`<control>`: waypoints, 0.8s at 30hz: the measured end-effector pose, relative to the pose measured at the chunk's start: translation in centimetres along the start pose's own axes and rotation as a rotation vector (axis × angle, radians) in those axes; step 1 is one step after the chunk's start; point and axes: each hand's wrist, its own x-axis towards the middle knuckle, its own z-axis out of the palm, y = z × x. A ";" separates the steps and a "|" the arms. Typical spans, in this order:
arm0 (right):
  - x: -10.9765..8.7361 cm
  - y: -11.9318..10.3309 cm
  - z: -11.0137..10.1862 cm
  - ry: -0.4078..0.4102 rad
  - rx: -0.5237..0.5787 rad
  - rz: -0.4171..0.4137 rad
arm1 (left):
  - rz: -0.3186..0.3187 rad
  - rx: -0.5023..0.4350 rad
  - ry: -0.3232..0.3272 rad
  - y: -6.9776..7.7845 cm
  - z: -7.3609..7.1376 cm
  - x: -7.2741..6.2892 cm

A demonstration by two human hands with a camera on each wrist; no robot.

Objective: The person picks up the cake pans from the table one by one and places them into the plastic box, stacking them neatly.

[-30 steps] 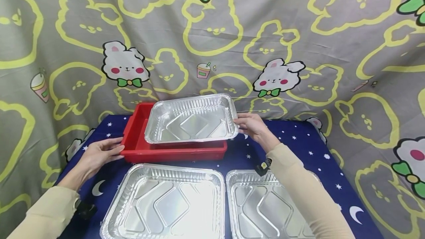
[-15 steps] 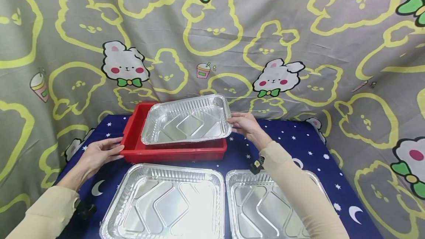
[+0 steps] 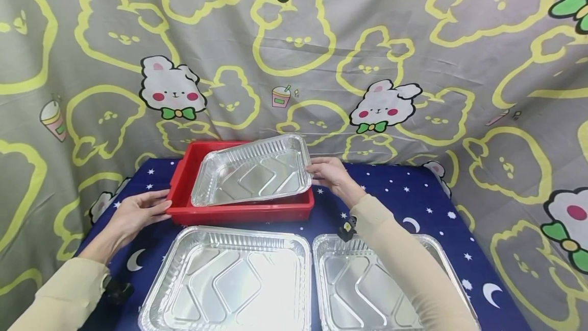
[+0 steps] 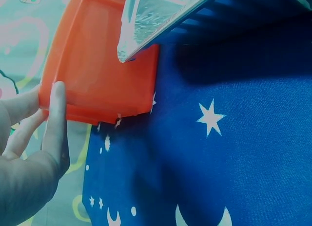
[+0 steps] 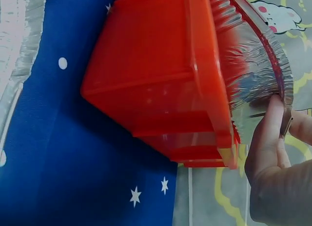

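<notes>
A small foil pan (image 3: 252, 170) lies tilted partly inside the red plastic bin (image 3: 239, 213), its right end raised above the bin's rim. My right hand (image 3: 333, 175) pinches the pan's right rim; in the right wrist view, thumb and fingers hold the crinkled foil edge (image 5: 256, 65) over the bin's wall (image 5: 146, 55). My left hand (image 3: 138, 213) holds the bin's front left corner. In the left wrist view, the bin's corner (image 4: 107, 84) sits between the thumb and fingers of that hand (image 4: 34, 162).
Two larger foil pans, one front left (image 3: 225, 280) and one front right (image 3: 367, 290), stand side by side before the bin. The right forearm passes over the right one. A dark blue cloth with stars (image 3: 441, 218) covers the table, and a patterned curtain (image 3: 294, 40) hangs behind.
My right hand has moved left and slightly down with the small foil pan. The pan's left end has sunk into the bin. My left hand stays at the bin's corner.
</notes>
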 end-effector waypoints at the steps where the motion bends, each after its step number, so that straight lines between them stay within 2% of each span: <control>1: 0.1 0.1 0.1 -0.003 -0.001 0.001 | -0.001 0.004 0.001 0.0 0.0 0.0; 11: 0.4 0.8 0.9 -0.026 0.020 0.004 | -0.007 -0.021 -0.007 -0.1 -0.1 0.1; 19: 0.7 1.3 1.1 -0.004 0.005 -0.004 | -0.014 -0.046 -0.008 0.1 -0.1 0.1; 24: 0.6 1.2 1.1 -0.018 -0.013 -0.013 | -0.022 -0.067 -0.008 -0.1 -0.1 0.2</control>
